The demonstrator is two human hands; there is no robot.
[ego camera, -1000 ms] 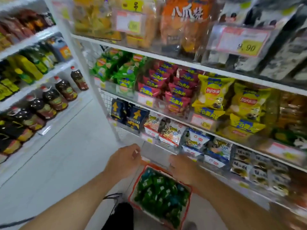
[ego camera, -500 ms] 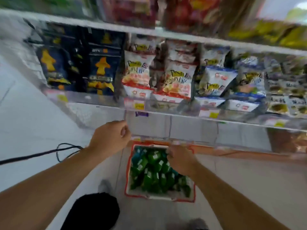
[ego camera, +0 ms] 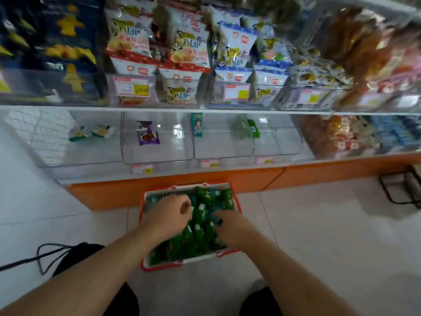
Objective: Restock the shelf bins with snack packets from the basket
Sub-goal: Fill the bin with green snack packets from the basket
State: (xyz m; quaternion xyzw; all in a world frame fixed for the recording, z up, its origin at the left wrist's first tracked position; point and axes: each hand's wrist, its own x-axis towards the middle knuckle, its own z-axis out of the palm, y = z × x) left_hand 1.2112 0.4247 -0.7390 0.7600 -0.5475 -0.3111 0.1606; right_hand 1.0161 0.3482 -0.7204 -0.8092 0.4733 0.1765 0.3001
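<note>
A red-rimmed basket [ego camera: 186, 262] full of green snack packets [ego camera: 197, 236] stands on the floor in front of the bottom shelf. My left hand [ego camera: 169, 215] hovers over the packets at the basket's left, fingers curled loosely; whether it holds one is unclear. My right hand [ego camera: 230, 225] presses down into the packets at the right side, its fingertips hidden among them. Above the basket a row of clear shelf bins [ego camera: 157, 142] holds only a few sample packets: a purple one [ego camera: 148, 134], a teal one [ego camera: 197, 124] and a green one [ego camera: 245, 128].
The upper shelf [ego camera: 205, 109] is packed with chip bags behind price tags. An orange plinth [ego camera: 250, 179] runs under the bottom shelf. A black cable [ego camera: 45, 254] lies on the tiled floor at left, and a black wire stand [ego camera: 401, 190] sits at right.
The view has dropped from the upper shelves to the bottom shelf and basket. Both hands have come down from the shelf edge into the basket of green packets.
</note>
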